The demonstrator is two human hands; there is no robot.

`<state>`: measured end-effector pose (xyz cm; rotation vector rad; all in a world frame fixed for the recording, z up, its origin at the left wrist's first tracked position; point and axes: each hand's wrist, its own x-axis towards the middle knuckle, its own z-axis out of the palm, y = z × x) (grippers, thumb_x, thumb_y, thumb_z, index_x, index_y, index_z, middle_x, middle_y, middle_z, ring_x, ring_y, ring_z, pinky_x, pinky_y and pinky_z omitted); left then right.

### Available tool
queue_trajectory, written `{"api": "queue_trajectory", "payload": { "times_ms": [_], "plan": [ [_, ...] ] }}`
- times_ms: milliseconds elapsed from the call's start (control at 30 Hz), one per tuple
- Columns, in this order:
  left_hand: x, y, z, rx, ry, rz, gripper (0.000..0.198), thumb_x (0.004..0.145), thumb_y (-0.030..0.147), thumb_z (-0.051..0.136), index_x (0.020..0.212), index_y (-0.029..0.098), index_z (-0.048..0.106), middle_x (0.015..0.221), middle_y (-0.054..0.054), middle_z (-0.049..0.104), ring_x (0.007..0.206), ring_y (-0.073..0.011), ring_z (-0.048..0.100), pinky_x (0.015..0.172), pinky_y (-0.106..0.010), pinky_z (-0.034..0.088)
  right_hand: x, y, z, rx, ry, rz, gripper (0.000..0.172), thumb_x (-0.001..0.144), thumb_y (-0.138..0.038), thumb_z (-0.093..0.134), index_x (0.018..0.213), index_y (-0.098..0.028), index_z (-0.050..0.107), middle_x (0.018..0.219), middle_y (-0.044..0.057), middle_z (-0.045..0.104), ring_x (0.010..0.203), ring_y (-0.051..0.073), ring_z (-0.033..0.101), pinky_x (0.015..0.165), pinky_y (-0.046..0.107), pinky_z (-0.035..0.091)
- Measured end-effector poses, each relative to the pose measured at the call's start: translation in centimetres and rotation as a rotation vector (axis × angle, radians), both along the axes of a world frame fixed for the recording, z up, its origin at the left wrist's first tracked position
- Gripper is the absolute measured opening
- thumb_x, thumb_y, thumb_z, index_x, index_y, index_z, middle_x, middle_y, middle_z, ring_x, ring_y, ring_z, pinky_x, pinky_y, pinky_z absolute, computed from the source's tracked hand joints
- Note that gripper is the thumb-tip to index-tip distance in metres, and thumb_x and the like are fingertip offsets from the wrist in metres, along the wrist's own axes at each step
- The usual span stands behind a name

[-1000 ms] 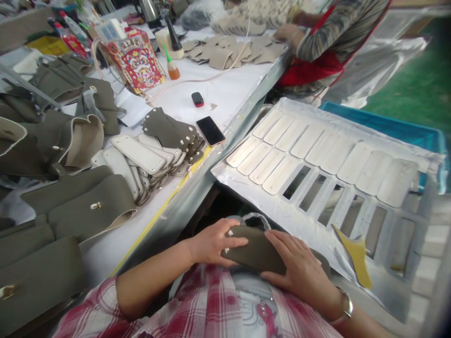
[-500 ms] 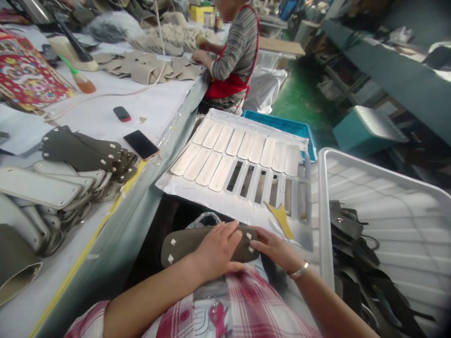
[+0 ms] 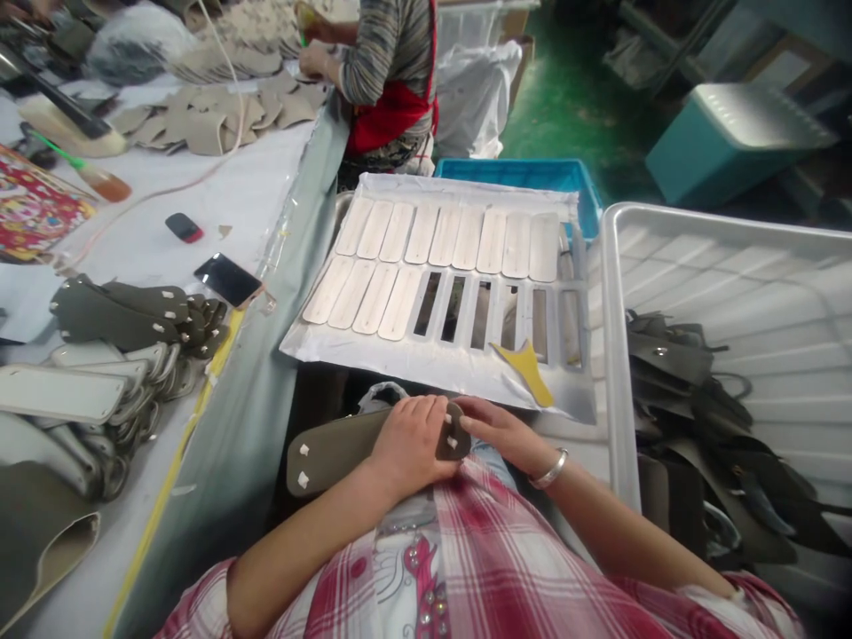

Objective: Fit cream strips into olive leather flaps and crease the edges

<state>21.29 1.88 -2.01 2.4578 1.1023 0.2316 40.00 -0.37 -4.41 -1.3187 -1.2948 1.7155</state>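
Note:
A dark olive-grey oblong panel (image 3: 339, 451) with rounded ends lies across my lap, leather-like, with small white tabs near its corners. My left hand (image 3: 414, 441) is closed over its right half, fingers together along the far edge and thumb on the near side. At the panel's right end, my right hand (image 3: 496, 432) holds the edge, its fingers partly hidden and a silver bracelet on the wrist. Just beyond the hands is a slotted white board (image 3: 413, 362) carrying two rows of pale oblong pieces (image 3: 379, 297). A yellow scrap (image 3: 525, 368) rests on its near edge.
Stacked dark panels (image 3: 123, 311) and pale panels (image 3: 63, 390) lie on the left table (image 3: 143, 191), near a phone (image 3: 228, 280). A large white bin (image 3: 616, 355) with dark pieces stands at right. A blue crate (image 3: 516, 169) and a co-worker (image 3: 392, 80) are beyond.
The view has tilted down and shifted right. My left hand's spread fingers have come together around the panel, nearer its right end; my right hand stays at that end.

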Motion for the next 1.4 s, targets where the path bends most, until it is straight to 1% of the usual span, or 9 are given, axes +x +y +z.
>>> {"api": "queue_trajectory", "payload": {
  "times_ms": [167,433,600,833,1000,1067,1167,1267,1400],
  "plan": [
    [0.2,-0.1,-0.1,0.008,0.001,0.009,0.074,0.060,0.042,0.069,0.121,0.010,0.043,0.116,-0.014,0.054,0.105,-0.0280,0.050,0.097,-0.042,0.035,-0.6,-1.0,-0.2,0.028,-0.127,-0.144,0.028,0.080,-0.040,0.055,0.096,-0.017,0.050,0.094,0.006,0.059,0.087,0.017,0.058,0.079,0.035,0.050],
    [0.2,-0.1,-0.6,0.011,-0.050,0.017,0.075,0.061,0.041,0.067,0.125,0.011,0.042,0.121,-0.014,0.053,0.111,-0.0284,0.048,0.101,-0.043,0.032,-1.5,-0.7,-0.5,-0.032,0.047,-0.124,0.035,0.080,-0.033,0.056,0.111,-0.020,0.049,0.111,0.006,0.057,0.104,0.020,0.054,0.091,0.036,0.044],
    [-0.1,0.0,-0.6,0.038,-0.077,-0.012,0.086,0.064,0.046,0.065,0.135,0.012,0.029,0.129,-0.014,0.047,0.118,-0.0284,0.043,0.103,-0.044,0.030,-1.6,-0.7,-1.0,-0.044,0.065,-0.167,0.036,0.079,-0.032,0.057,0.112,-0.019,0.050,0.112,0.006,0.058,0.103,0.020,0.054,0.091,0.036,0.043],
    [1.4,0.5,-0.1,0.014,0.127,0.075,0.066,0.064,0.047,0.061,0.117,0.011,0.047,0.108,-0.014,0.057,0.100,-0.0295,0.051,0.091,-0.045,0.037,-2.4,-0.2,0.0,-0.082,0.055,-0.240,0.036,0.076,-0.038,0.057,0.106,-0.017,0.052,0.104,0.008,0.062,0.096,0.022,0.057,0.086,0.034,0.046],
    [-0.7,-0.8,1.6,0.171,0.111,-0.029,0.097,0.064,0.068,0.054,0.135,0.007,0.027,0.136,-0.015,0.041,0.124,-0.0280,0.034,0.107,-0.045,0.021,-2.5,-0.9,1.0,-0.065,-0.083,-0.096,0.044,0.079,-0.047,0.051,0.112,-0.016,0.051,0.108,0.013,0.062,0.101,0.027,0.058,0.089,0.040,0.046],
    [-3.2,-2.1,2.2,0.251,0.118,-0.023,0.096,0.071,0.073,0.043,0.139,0.008,0.023,0.144,-0.014,0.029,0.133,-0.0275,0.021,0.110,-0.046,0.013,-2.0,-1.4,0.6,0.116,-0.283,-0.109,0.046,0.080,-0.049,0.048,0.112,-0.016,0.051,0.110,0.014,0.061,0.103,0.028,0.057,0.090,0.043,0.046],
    [-8.3,-4.7,2.6,0.287,0.153,0.062,0.075,0.082,0.065,0.032,0.133,0.011,0.036,0.140,-0.011,0.038,0.132,-0.0264,0.026,0.110,-0.047,0.010,-1.9,-2.3,0.4,0.659,-0.677,-0.128,0.048,0.081,-0.044,0.049,0.120,-0.017,0.047,0.123,0.014,0.053,0.113,0.029,0.050,0.100,0.047,0.038],
    [-13.1,-6.6,2.1,0.295,0.198,0.170,0.063,0.084,0.058,0.039,0.128,0.013,0.045,0.135,-0.010,0.046,0.126,-0.0251,0.036,0.110,-0.046,0.011,-4.4,-3.0,1.0,1.093,-0.900,0.152,0.050,0.082,-0.037,0.051,0.127,-0.018,0.043,0.130,0.011,0.049,0.118,0.026,0.046,0.106,0.047,0.031],
    [-15.3,-6.9,1.1,0.312,0.184,0.178,0.073,0.078,0.062,0.046,0.129,0.010,0.044,0.135,-0.012,0.045,0.125,-0.0246,0.038,0.110,-0.041,0.016,-11.4,-2.9,2.5,1.156,-0.982,0.414,0.050,0.082,-0.036,0.051,0.126,-0.013,0.048,0.132,0.011,0.049,0.123,0.026,0.041,0.103,0.043,0.035]
  ]
}}
